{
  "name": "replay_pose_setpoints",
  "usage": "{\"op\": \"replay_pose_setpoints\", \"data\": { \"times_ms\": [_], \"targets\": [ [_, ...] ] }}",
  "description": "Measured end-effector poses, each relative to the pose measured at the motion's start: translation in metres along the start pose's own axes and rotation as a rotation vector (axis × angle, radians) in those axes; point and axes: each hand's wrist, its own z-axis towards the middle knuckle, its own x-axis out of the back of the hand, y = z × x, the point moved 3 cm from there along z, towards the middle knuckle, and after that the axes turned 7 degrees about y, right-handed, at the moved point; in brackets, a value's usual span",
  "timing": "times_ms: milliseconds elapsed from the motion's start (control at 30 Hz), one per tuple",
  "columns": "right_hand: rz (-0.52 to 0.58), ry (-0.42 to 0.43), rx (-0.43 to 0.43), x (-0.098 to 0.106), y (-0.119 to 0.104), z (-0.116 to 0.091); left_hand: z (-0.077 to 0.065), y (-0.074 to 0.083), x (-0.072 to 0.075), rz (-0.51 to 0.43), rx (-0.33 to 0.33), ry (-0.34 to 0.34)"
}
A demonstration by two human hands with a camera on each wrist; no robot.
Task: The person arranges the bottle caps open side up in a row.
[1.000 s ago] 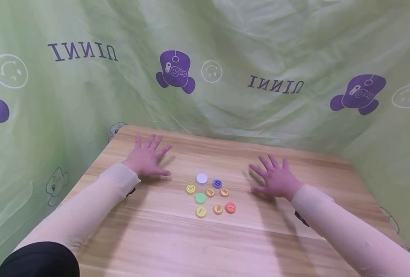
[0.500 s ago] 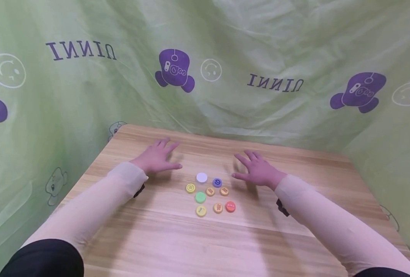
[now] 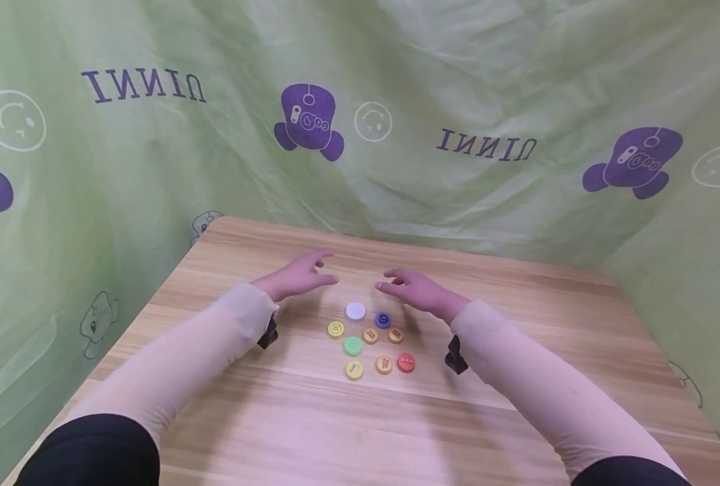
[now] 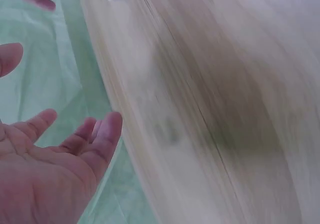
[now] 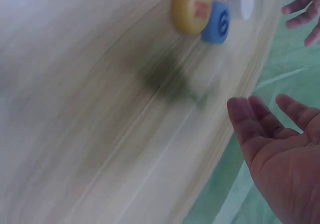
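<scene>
Several bottle caps lie loosely grouped on the wooden table. At the far side of the group are a white cap (image 3: 355, 311) and a blue cap (image 3: 382, 320). A green cap (image 3: 353, 346) sits mid-group, and a red cap (image 3: 405, 363) at the near right. Yellow caps (image 3: 335, 329) and orange caps (image 3: 384, 365) lie among them. My left hand (image 3: 301, 275) hovers beyond the caps to the left, fingers extended, holding nothing. Facing it from the right, my right hand (image 3: 418, 290) is also above the table with nothing in it; the white cap is the nearest to both.
The wooden table (image 3: 311, 418) reaches back to a green curtain (image 3: 396, 202) with purple prints, which also runs along both sides. Black wrist devices (image 3: 455, 356) hang under the forearms.
Both hands have moved inward toward each other, from spread wide on either side to just beyond the caps. Their spread fingers have drawn closer together. The caps stay in place.
</scene>
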Motion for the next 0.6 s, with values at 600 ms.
{"op": "replay_pose_setpoints", "data": {
  "times_ms": [600],
  "targets": [
    [0.329, -0.103, -0.103, -0.036, -0.009, 0.026, 0.000, 0.011, -0.039, -0.349, 0.228, -0.125]
  ]
}}
